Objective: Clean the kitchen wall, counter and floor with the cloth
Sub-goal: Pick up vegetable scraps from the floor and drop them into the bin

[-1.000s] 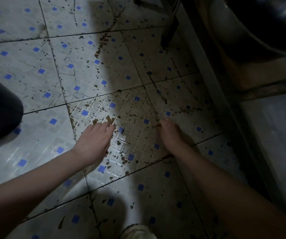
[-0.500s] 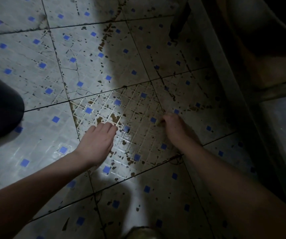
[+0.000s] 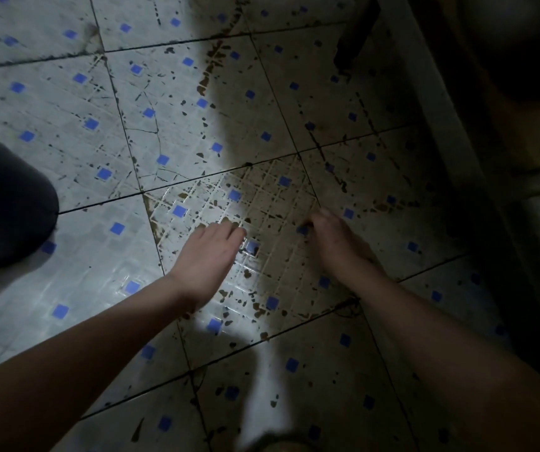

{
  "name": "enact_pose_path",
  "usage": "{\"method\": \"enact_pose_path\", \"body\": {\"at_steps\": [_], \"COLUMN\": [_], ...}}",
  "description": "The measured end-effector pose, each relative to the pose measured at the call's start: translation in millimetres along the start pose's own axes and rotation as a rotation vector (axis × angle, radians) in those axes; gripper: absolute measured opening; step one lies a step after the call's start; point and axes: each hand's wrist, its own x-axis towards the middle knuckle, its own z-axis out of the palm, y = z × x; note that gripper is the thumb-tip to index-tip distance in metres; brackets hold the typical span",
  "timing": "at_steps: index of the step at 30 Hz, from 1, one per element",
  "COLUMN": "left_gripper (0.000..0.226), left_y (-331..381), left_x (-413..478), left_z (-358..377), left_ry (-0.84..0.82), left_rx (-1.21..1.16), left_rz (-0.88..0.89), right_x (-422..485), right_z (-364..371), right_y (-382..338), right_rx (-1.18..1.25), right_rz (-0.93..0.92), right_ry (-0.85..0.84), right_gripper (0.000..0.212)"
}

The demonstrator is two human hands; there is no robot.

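While left hand [image 3: 208,256] lies flat, fingers together, on stained tile [image 3: 271,203], right hand [image 3: 335,243] beside curls, hold unclear; no cloth seen; stains uncleaned.

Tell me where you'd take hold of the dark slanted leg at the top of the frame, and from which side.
Probably its bare shaft above the foot, in a wrap-round grip, coming from the left: the dark leg is a narrow slanted bar, open floor lies to its left, and the pale ledge crowds its right.
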Motion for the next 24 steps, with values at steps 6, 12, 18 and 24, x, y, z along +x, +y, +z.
{"method": "enact_pose_path", "body": {"at_steps": [6,12,18,24], "left_gripper": [0.021,0.019,0.02,0.022], "left_y": [2.8,14.2,15.6,15.0], "left_x": [24.6,36.1,37.6,37.8], "left_z": [-0.6,2.3,1.7,2.9], "left_ry": [0.05,0.023,-0.008,-0.022], "left_rx": [-0.017,0.001,0.02,0.027], "left_rz": [-0.003,0.009,0.044,0.051], "right_x": [6.2,0.9,-5.9,-8.5], "right_z": [7.8,6.1,2.3,2.1], "right_y": [-5.2,-2.3,-0.7,-0.8], "right_rx": [0.147,0.203,0.234,0.227], "right_rz": [-0.016,-0.065,-0.084,-0.078], "right_ry": [0.01,-0.001,-0.014,-0.009], "right_gripper": [0.03,0.026,0.023,0.022]}}
